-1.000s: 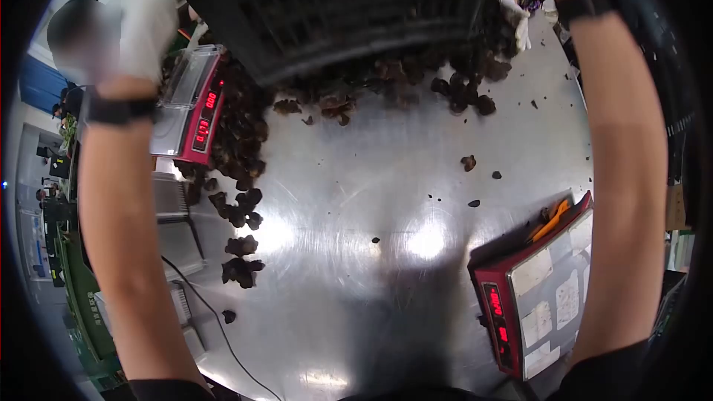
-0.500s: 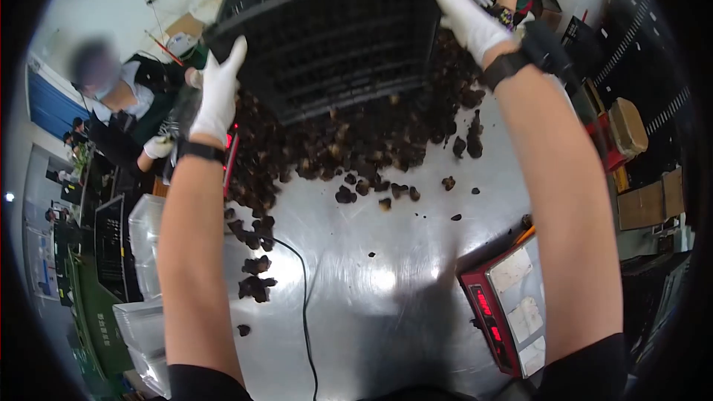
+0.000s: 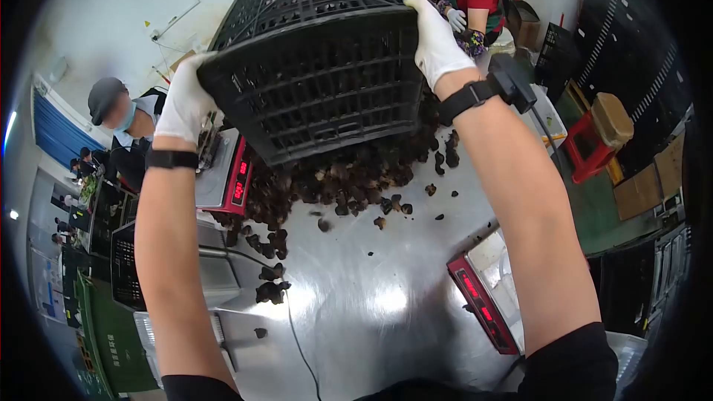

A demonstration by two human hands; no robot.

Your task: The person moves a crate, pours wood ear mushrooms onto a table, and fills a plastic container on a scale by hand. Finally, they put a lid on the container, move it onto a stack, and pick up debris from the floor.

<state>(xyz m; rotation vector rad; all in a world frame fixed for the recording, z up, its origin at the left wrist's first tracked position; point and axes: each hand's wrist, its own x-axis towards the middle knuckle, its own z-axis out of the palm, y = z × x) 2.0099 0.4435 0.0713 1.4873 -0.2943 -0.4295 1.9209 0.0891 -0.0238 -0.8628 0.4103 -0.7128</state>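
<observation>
Both bare forearms reach up and forward, the left forearm [image 3: 169, 267] nearly upright in view and the right forearm [image 3: 535, 215] slanting inward. The white-gloved left hand [image 3: 183, 104] is closed in a grip, bent inward at the wrist, its fingertips hidden. The white-gloved right hand [image 3: 440, 43], set slightly higher, grips too, tilted inward above a black-strapped wrist [image 3: 466, 102].
</observation>
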